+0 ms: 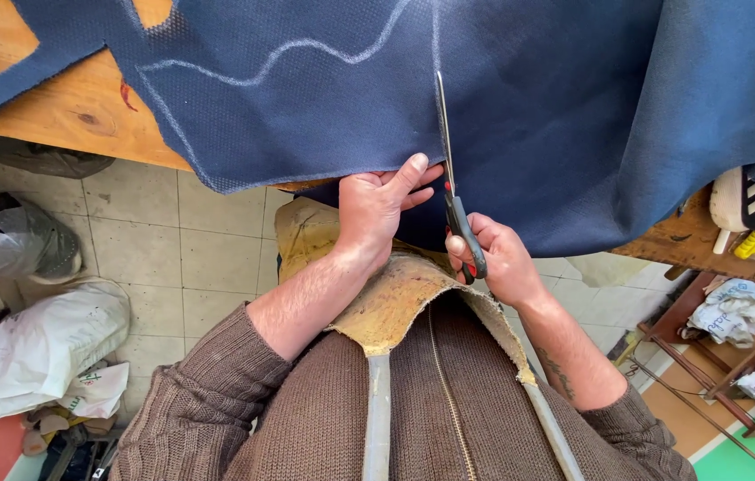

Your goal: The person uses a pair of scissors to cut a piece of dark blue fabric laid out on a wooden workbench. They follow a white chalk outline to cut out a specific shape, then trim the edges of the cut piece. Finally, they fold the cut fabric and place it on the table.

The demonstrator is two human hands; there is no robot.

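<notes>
Chalk-lined navy fabric [324,98], scissors [450,178] mid-cut

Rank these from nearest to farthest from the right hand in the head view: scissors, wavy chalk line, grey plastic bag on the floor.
1. Scissors: held in the right hand, blades up over the blue fabric.
2. Wavy chalk line: on the fabric, upper left.
3. Grey plastic bag: floor, far left.
</notes>
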